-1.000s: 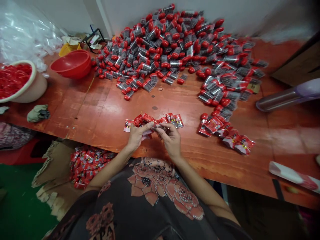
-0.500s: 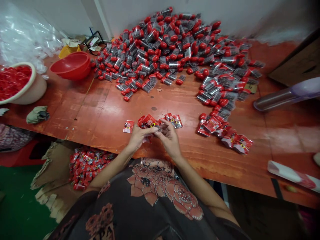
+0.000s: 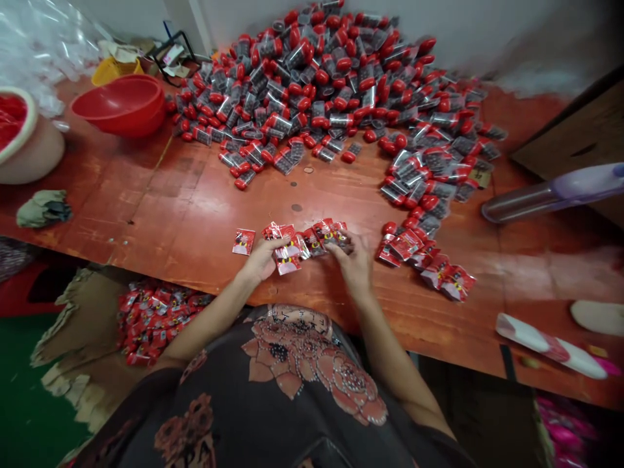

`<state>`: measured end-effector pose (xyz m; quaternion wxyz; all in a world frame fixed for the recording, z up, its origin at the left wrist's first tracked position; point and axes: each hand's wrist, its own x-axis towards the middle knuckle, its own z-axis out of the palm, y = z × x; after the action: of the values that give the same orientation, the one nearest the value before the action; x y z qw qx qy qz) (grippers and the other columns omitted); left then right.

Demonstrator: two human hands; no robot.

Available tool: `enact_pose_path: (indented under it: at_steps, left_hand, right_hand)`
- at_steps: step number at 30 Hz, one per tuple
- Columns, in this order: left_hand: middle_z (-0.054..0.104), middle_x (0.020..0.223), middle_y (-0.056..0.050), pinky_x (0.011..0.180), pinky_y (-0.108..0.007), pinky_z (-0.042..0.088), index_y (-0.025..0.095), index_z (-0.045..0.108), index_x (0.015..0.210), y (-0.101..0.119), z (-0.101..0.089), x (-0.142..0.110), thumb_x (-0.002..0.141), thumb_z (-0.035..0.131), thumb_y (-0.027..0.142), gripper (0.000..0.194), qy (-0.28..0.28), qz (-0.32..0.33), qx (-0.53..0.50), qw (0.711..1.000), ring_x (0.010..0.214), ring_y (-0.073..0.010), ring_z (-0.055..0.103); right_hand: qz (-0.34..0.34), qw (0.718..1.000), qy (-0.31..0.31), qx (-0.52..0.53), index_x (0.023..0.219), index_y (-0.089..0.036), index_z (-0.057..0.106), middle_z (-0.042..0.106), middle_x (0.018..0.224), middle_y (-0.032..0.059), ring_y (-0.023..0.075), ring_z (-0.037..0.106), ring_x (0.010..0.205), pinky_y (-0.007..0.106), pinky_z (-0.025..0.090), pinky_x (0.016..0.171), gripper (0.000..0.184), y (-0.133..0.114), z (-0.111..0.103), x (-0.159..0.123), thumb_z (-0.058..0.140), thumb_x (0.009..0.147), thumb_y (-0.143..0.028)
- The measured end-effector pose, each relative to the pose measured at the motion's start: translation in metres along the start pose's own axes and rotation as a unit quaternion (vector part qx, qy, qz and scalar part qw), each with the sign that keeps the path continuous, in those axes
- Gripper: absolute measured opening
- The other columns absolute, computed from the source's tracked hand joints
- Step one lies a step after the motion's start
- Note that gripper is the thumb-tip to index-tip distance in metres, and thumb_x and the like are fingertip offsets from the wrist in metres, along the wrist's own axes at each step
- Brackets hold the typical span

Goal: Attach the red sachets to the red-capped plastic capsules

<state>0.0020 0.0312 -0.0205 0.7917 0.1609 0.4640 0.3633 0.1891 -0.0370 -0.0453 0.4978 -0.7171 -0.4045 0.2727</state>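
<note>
A row of small red sachets (image 3: 302,242) lies at the near edge of the reddish wooden table (image 3: 160,208). My left hand (image 3: 258,260) pinches one red sachet (image 3: 286,259) at the left end of the row. My right hand (image 3: 355,263) rests with its fingers on the sachets at the right end; its fingertips are partly hidden. One more sachet (image 3: 243,241) lies alone to the left. Another loose group of red sachets (image 3: 426,260) lies to the right.
A big heap of small clear tubes with red caps (image 3: 341,91) fills the back of the table. A red bowl (image 3: 121,104) and a beige bowl (image 3: 26,146) stand at the left. A cardboard box of sachets (image 3: 151,318) sits below the table. A purple-tipped tube (image 3: 550,195) lies at the right.
My hands have parted. The right hand moved right onto the sachets on the table, the left hand lowered with a sachet. The view shifted slightly.
</note>
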Motion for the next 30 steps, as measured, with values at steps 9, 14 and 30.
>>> enact_pose_path:
  at_steps: [9,14,30]
  left_hand:
    - [0.075,0.075,-0.006,0.069,-0.03,0.057,0.014,0.073,0.074,0.005,0.016,0.005,0.054,0.086,0.011,0.024,0.012,0.086,-0.007,0.996,0.065,-0.0175,0.07]
    - [0.076,0.078,-0.006,0.07,-0.031,0.058,0.012,0.073,0.08,0.021,0.013,0.015,0.052,0.088,0.015,0.031,-0.011,0.084,-0.018,0.996,0.068,-0.0196,0.071]
    - [0.068,0.058,-0.002,0.053,-0.023,0.053,0.012,0.068,0.067,0.046,0.005,0.029,0.064,0.077,0.01,0.01,0.098,0.068,-0.098,0.988,0.049,-0.0117,0.062]
  right_hand:
    - [-0.12,0.977,-0.174,-0.003,0.119,-0.027,0.062,0.069,0.087,0.0018,0.0197,0.065,0.08,0.033,0.053,0.073,0.03,-0.04,0.038,0.007,0.057,0.089,-0.027]
    - [-0.236,0.931,-0.259,-0.102,0.123,-0.034,0.062,0.075,0.091,0.0005,0.0202,0.07,0.086,0.031,0.053,0.077,0.041,-0.051,0.04,0.048,0.053,0.088,-0.015]
    - [-0.208,0.86,-0.187,-0.426,0.115,-0.014,0.068,0.063,0.118,0.0186,0.0298,0.052,0.104,0.044,0.038,0.09,0.036,-0.002,0.023,0.26,0.039,0.093,-0.014]
